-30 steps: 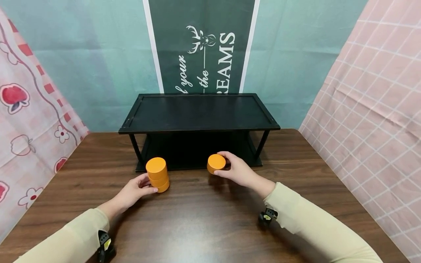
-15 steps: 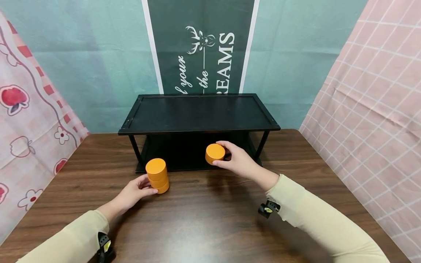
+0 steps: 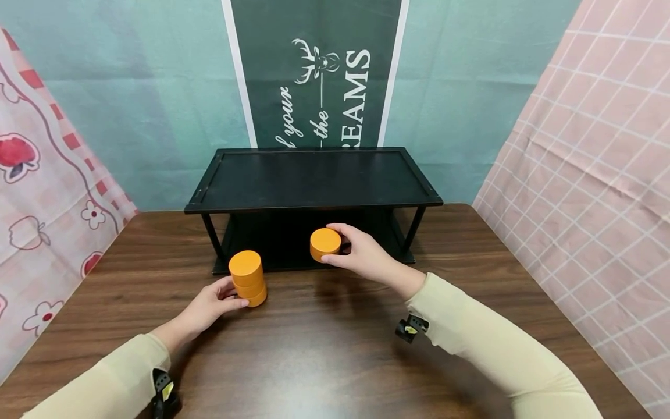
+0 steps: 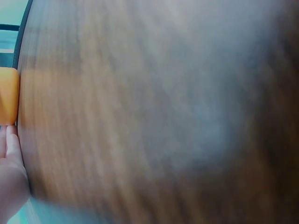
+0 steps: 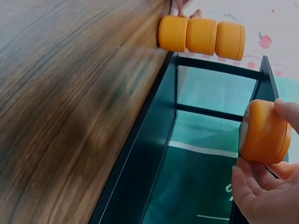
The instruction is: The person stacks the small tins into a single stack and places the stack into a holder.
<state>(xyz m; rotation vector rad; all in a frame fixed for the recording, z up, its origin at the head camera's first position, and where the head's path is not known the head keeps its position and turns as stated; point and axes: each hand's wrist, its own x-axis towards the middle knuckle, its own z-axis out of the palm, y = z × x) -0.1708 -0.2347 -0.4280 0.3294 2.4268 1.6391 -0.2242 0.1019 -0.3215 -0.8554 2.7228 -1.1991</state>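
Note:
Three round orange jars (image 3: 248, 278) with lids stand stacked on the table. My left hand (image 3: 211, 304) holds the stack low down, thumb in front and fingers behind it. Another orange jar (image 3: 325, 241) is in the air to the right, pinched between the thumb and fingers of my right hand (image 3: 365, 256). In the right wrist view this held jar (image 5: 264, 133) looks smooth, with a lid seam, apart from the stacked jars (image 5: 201, 36). The left wrist view catches only part of an orange jar (image 4: 7, 95) and the fingers below it.
A black two-tier rack (image 3: 314, 177) stands at the back of the wooden table (image 3: 314, 343), just behind both hands. Green cloth (image 3: 157, 116) hangs behind it. Patterned cloth (image 3: 57, 192) borders the left, and pink checked cloth (image 3: 586, 174) the right.
My right hand has lifted its jar higher off the table and then moved it left towards the stack. The left hand and the stacked jars have stayed in place.

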